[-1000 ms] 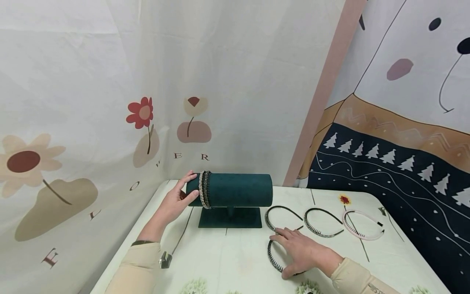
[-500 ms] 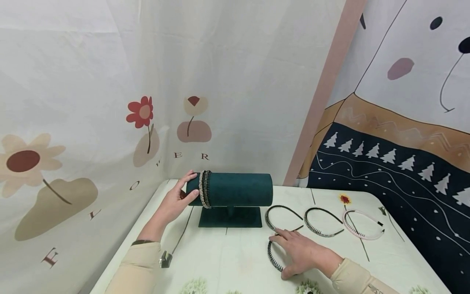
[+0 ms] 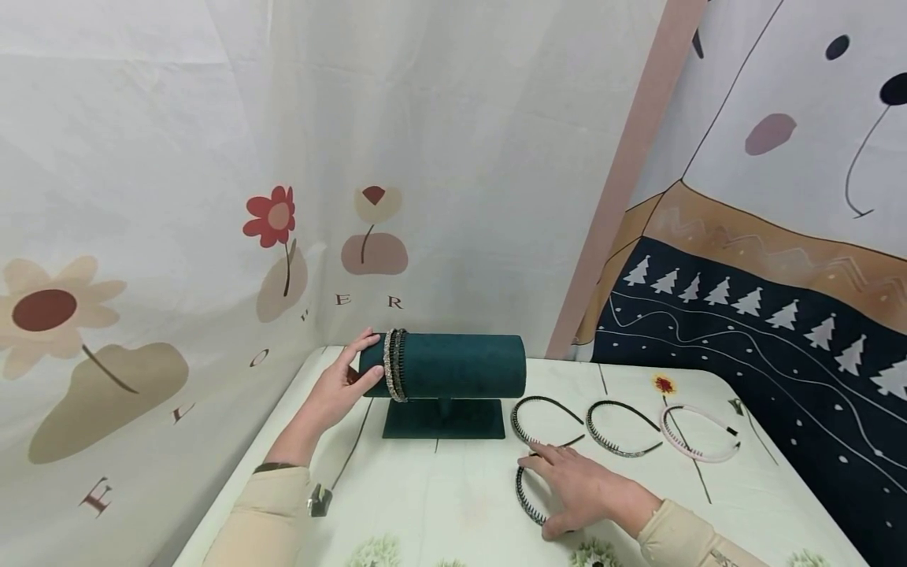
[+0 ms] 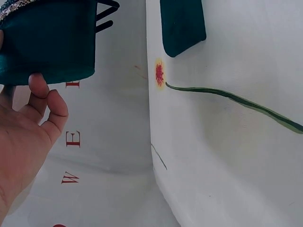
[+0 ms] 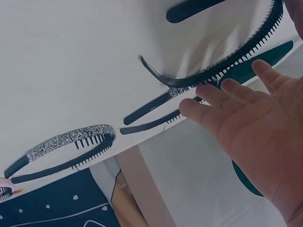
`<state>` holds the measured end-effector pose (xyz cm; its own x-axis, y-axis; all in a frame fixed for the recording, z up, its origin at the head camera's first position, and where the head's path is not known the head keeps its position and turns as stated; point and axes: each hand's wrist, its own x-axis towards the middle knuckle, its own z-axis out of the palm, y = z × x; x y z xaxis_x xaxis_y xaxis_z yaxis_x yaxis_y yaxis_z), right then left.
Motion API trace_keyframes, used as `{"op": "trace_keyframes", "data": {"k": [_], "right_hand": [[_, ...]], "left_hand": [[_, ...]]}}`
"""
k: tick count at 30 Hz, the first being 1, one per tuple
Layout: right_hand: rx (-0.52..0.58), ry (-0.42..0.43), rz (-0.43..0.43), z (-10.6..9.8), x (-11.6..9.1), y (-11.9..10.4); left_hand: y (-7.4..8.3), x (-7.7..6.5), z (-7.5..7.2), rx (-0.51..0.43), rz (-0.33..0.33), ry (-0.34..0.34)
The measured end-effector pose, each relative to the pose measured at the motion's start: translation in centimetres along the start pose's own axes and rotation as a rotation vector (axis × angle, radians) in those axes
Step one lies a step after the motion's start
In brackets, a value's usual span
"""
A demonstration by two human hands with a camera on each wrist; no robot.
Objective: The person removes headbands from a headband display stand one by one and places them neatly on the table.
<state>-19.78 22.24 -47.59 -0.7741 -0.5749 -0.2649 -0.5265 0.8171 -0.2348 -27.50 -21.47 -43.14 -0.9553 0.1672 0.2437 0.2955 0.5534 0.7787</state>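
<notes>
A dark green padded display stand point(image 3: 464, 366), a horizontal cylinder on a flat base, stands at the table's back. My left hand point(image 3: 340, 394) holds its left end, thumb in front and fingers over the top. Two toothed, glittery headbands point(image 3: 395, 366) sit round the cylinder beside that thumb. My right hand point(image 3: 584, 488) spans a black toothed headband point(image 3: 524, 496) on the table, gripping it between thumb and fingers. The right wrist view shows its fingers against this headband's point(image 5: 227, 64) outer side, and only an edge of the thumb. The hand partly covers the headband in the head view.
Beyond the right hand lie a dark headband point(image 3: 520, 425), a glittery one point(image 3: 602, 437) and a pink one point(image 3: 697, 457), side by side. A small dark object point(image 3: 320, 502) shows by the left sleeve. Printed curtains point(image 3: 460, 197) hang behind the table.
One second ago a headband end showed past my right thumb; now the hand hides it. Otherwise both hands and the stand hold nearly still.
</notes>
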Motion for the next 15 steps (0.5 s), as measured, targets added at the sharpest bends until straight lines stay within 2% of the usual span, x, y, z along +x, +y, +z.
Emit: {"op": "trace_keyframes", "data": {"k": [11, 15], "right_hand": [[0.015, 0.049, 0.003, -1.4, 0.0, 0.4], [0.076, 0.082, 0.023, -2.9, 0.0, 1.0]], "left_hand": [[-0.1, 0.1, 0.1, 0.010, 0.011, -0.005], [-0.2, 0.1, 0.0, 0.017, 0.015, -0.001]]}}
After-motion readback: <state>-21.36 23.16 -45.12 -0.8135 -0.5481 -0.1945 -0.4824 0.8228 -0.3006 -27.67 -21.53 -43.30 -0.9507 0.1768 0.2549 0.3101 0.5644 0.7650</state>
